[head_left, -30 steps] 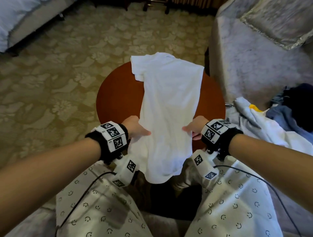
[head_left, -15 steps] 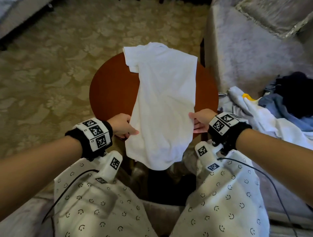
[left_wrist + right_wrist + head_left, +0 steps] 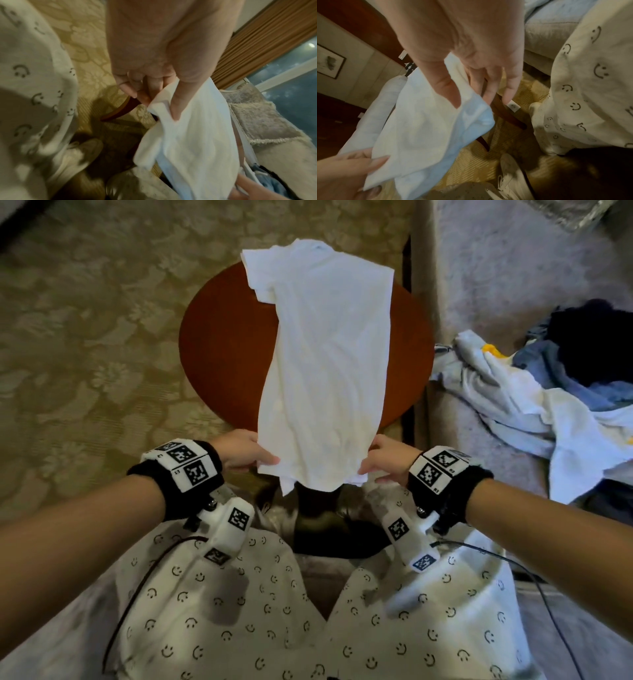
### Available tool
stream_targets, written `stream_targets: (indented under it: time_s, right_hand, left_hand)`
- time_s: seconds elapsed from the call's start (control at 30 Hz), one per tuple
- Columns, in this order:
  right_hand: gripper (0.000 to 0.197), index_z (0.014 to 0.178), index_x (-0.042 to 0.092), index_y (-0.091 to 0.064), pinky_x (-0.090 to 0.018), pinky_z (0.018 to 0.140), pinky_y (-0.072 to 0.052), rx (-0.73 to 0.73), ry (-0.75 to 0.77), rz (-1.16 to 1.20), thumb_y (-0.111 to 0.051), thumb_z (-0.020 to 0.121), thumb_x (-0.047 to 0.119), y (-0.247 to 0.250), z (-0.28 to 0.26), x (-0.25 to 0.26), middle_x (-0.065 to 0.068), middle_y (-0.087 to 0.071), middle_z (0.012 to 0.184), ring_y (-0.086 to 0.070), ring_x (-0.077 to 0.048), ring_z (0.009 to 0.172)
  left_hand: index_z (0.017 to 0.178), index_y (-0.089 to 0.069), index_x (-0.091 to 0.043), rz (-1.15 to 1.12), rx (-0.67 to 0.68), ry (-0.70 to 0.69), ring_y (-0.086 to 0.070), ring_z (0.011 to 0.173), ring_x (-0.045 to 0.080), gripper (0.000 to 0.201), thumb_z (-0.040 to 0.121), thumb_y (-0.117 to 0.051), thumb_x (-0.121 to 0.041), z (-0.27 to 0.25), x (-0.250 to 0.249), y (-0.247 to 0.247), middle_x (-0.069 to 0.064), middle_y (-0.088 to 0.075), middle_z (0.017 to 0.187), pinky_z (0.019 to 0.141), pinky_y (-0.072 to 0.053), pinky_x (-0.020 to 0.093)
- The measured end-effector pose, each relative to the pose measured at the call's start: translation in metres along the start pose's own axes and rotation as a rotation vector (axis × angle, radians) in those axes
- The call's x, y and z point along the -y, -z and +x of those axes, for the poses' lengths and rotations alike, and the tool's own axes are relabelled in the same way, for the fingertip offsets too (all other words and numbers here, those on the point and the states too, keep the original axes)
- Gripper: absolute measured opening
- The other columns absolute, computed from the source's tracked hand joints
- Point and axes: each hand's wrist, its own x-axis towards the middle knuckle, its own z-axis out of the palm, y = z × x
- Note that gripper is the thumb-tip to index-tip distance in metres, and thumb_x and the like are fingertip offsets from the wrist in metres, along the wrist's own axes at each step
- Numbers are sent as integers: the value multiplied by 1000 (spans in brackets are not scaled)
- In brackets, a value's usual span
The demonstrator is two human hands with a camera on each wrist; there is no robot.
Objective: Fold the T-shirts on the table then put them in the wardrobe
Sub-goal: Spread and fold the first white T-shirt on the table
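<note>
One white T-shirt (image 3: 329, 364), one round table (image 3: 222, 354), two hands.

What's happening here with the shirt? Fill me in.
A seated person is folding a white T-shirt laid lengthwise across a round wooden table. The left hand and right hand each pinch a corner of its near end, which overhangs the table edge. More clothes lie heaped to the right.
</note>
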Motion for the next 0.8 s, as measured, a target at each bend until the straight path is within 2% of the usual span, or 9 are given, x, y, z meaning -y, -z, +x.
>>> stream_targets:
  time_s: [0.07, 0.2, 0.3, 0.37, 0.47, 0.57, 0.67, 0.73, 0.8]
  right_hand:
    - [62, 130, 19, -40, -38, 81, -53, 34, 2, -63, -68, 77, 2, -1, -2, -1, -8, -53, 126, -57, -27, 108]
    - [74, 135, 15, -31, -27, 67, -49, 114, 66, -100, -71, 76, -4, 1, -13, -5, -8, -52, 123, -57, -22, 94]
    - [56, 121, 10, -38, -23, 52, -48, 67, 87, -73, -68, 77, -9, 5, -25, -6, -13, -56, 95, -55, -19, 69]
    - [30, 97, 10, -46, -21, 41, -45, -139, 112, -63, -65, 80, -7, 8, -33, -6, -9, -55, 75, -52, -16, 54]
    - [23, 70, 16, -48, -31, 52, -50, -511, 186, -50, -64, 81, 4, 15, -36, -9, -3, -55, 64, -57, -22, 54]
    - [14, 81, 18, -50, -36, 67, -46, -739, 244, 56, -61, 83, 9, 24, -35, -13, 4, -47, 68, -55, -27, 75]
    - [5, 81, 15, -51, -34, 65, -41, -762, 239, 86, -53, 86, 14, 26, -39, -18, 1, -49, 70, -54, -25, 77]
    - [15, 69, 16, -46, -43, 61, -48, -714, 244, 141, -50, 83, 21, 22, -43, -22, -6, -54, 70, -63, -32, 69]
    - [20, 57, 19, -42, -49, 60, -51, -671, 222, 129, -47, 73, 30, 21, -48, -25, -8, -49, 61, -63, -40, 65]
  left_hand:
    - [114, -63, -10, -113, 3, 14, -59, 110, 24, 27, 87, -65, -14, 2, 5, -2, 3, -65, 117, 96, -48, 37]
    - [105, -57, -8, -371, 1, 57, -55, 87, 17, 18, 89, -63, -12, -2, 13, -2, 6, -60, 98, 72, -48, 25]
    - [118, -57, -8, -477, 12, 76, -62, 89, 11, 27, 92, -60, -14, -2, 19, -2, 2, -63, 114, 77, -48, 24]
    - [112, -57, -8, -509, 5, 109, -63, 88, 10, 21, 93, -59, -14, -2, 22, -5, 2, -63, 110, 78, -48, 24]
    - [94, -59, -10, -487, 10, 146, -59, 78, 8, 7, 95, -55, -16, -3, 21, -13, 1, -64, 89, 72, -47, 21]
    - [90, -60, -10, -476, 39, 135, -57, 79, 8, 12, 97, -52, -16, -2, 15, -22, 0, -64, 84, 76, -47, 22]
    - [96, -57, -9, -531, 80, 139, -58, 90, 11, 10, 98, -49, -15, -5, 7, -32, 2, -63, 95, 91, -43, 29]
    - [104, -56, -8, -557, 84, 140, -56, 98, 14, 12, 99, -48, -16, -6, 2, -35, 3, -62, 100, 94, -41, 30]
    - [120, -53, -9, -581, 52, 128, -51, 109, 16, 26, 97, -51, -21, -6, -2, -37, 3, -59, 113, 93, -38, 30]
